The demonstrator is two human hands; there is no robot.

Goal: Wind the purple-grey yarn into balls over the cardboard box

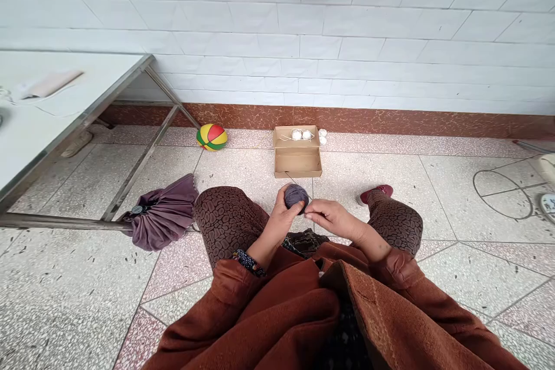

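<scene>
A ball of grey-purple yarn point(296, 196) sits in my left hand point(280, 217), its fingers and thumb wrapped round it. My right hand point(332, 217) is at the ball's lower right side. Its thumb and forefinger are pinched together, and what lies between them is too small to make out. Just beyond my hands, an open cardboard box point(298, 174) stands on the floor. Two small white balls point(302, 134) with loose string lie in its upper section, and more white pieces point(322, 136) rest beside its right edge.
On the left is a metal-framed table point(97, 110) with a flat pinkish item point(56, 83) and cords on top. A folded purple umbrella point(167, 214) leans by its leg. A colourful ball point(212, 137) lies near the tiled wall point(269, 29). A wire ring point(503, 193) is at right.
</scene>
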